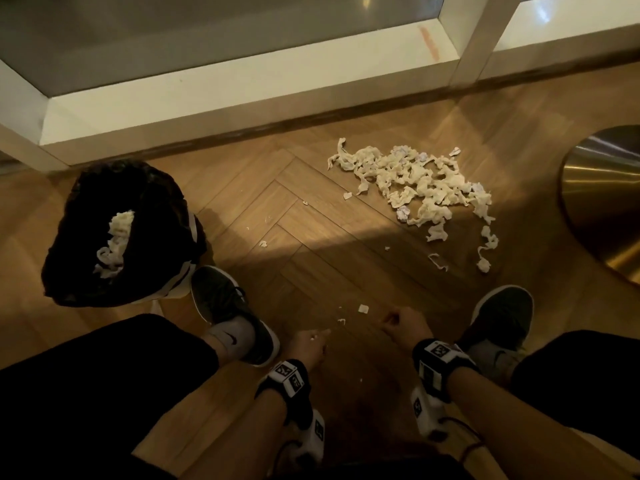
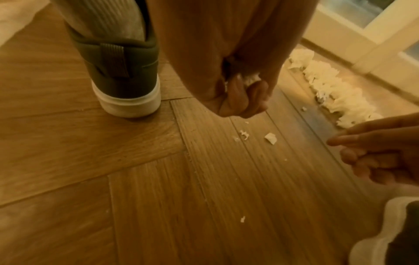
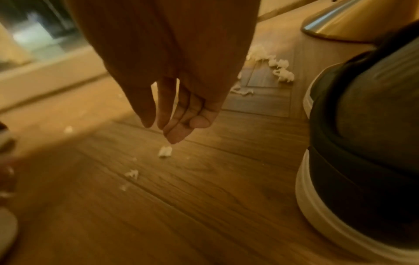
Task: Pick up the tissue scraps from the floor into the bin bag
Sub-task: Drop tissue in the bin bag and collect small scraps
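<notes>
A large pile of torn tissue scraps [image 1: 415,188] lies on the wooden floor ahead and to the right. The bin bag [image 1: 69,258], black and set in a small bin at the left, holds some tissue [image 1: 116,240]. I am crouched, both hands low between my feet. My left hand [image 1: 317,337] has its fingers curled around small tissue scraps [image 2: 251,78]. My right hand [image 3: 167,129] hangs with loose fingers and holds nothing, just above a small scrap [image 3: 165,151]. Another tiny scrap [image 1: 341,321] lies between the hands.
My dark shoes [image 1: 228,306] [image 1: 498,317] flank the hands. A round brass base [image 1: 606,202] stands at the right, close to the pile. A white window frame [image 1: 242,98] runs along the far side. More crumbs [image 1: 263,243] dot the floor near the bin.
</notes>
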A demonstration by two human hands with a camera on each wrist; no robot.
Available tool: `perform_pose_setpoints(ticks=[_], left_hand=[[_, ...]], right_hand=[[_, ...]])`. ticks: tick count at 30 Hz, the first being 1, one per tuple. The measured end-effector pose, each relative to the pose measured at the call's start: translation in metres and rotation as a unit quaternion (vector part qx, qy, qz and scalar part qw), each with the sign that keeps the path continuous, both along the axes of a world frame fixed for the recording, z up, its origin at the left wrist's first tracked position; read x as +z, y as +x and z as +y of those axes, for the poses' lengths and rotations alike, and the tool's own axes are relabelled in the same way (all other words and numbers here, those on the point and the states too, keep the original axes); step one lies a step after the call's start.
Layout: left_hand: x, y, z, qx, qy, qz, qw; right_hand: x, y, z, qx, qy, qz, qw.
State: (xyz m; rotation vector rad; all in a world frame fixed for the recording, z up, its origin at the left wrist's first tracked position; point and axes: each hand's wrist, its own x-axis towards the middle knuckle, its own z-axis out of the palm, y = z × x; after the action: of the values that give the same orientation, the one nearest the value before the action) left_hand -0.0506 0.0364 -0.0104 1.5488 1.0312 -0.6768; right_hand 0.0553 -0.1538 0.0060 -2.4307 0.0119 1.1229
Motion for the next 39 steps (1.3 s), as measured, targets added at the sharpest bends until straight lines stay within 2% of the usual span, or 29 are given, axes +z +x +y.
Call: perform_pose_setpoints(ticks=[5, 8, 11, 16, 19, 24, 27, 31, 33, 35, 37, 39], left_hand=[[-0.023, 0.015, 0.006, -0.053, 0.073, -0.023, 0.996], [-0.035, 0.024, 0.005, -0.090, 0.086, -0.050, 0.991], [-0.047, 0.033, 0.002, -0.128, 0.102, -0.041, 0.986], [-0.065, 0.045, 0.001, -0.165, 0.136, -0.035, 0.976], [-0.071, 0.050, 0.002, -0.167, 0.144, -0.044, 0.974], [-0.070, 0.049, 0.005, -0.143, 0.128, -0.041, 0.980], [-0.068, 0.046, 0.017, -0.127, 0.122, -0.064, 0.982], [-0.059, 0.059, 0.049, -0.006, 0.159, -0.071, 0.985], [-0.057, 0.073, 0.077, 0.033, 0.220, -0.071, 0.972], [-0.057, 0.090, 0.110, 0.047, 0.262, -0.055, 0.962], [-0.055, 0.111, 0.141, 0.018, 0.305, -0.013, 0.952], [-0.051, 0.133, 0.167, -0.013, 0.337, 0.004, 0.941]], right_hand=[[-0.043, 0.018, 0.019, 0.060, -0.027, -0.019, 0.998], [-0.063, 0.028, 0.034, 0.093, -0.019, -0.027, 0.995], [-0.080, 0.035, 0.040, 0.130, -0.023, -0.035, 0.991], [-0.088, 0.041, 0.037, 0.233, -0.032, -0.084, 0.968], [-0.090, 0.035, 0.037, 0.220, 0.023, -0.035, 0.975], [-0.086, 0.011, 0.045, 0.179, 0.101, -0.004, 0.979], [-0.090, 0.002, 0.049, 0.145, 0.105, 0.006, 0.984], [-0.094, 0.001, 0.051, 0.120, 0.126, -0.013, 0.985], [-0.098, 0.003, 0.056, 0.141, 0.118, -0.021, 0.983], [-0.100, 0.007, 0.064, 0.201, 0.067, -0.018, 0.977], [-0.101, 0.011, 0.070, 0.245, 0.024, -0.016, 0.969], [-0.102, 0.012, 0.072, 0.262, 0.022, -0.016, 0.965]])
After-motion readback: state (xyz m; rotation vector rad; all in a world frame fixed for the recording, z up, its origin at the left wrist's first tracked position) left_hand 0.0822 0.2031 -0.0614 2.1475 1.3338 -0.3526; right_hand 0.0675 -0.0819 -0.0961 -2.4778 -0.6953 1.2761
